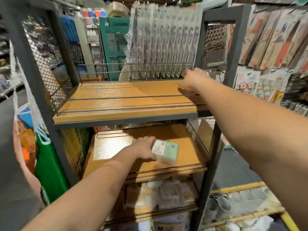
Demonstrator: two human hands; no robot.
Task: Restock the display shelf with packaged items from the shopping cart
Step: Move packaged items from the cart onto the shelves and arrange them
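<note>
a dark grey metal display shelf with orange-brown wooden boards (pixel 126 99) fills the middle of the view. its top board carries a row of tall clear plastic packets (pixel 164 45) standing upright along the back rail, towards the shelf's right side. low and to the right of the shelf stands a yellow wire shopping cart (pixel 246 212) holding clear packaged goods. the right hand (pixel 193 79) reaches over the top board's right end to the base of the packets; blur hides whether its fingers grip one. the left hand (pixel 143 150) is over the shelf's middle board, fingers curled round a small pale green and white packaged box (pixel 165 151) resting on that board.
</note>
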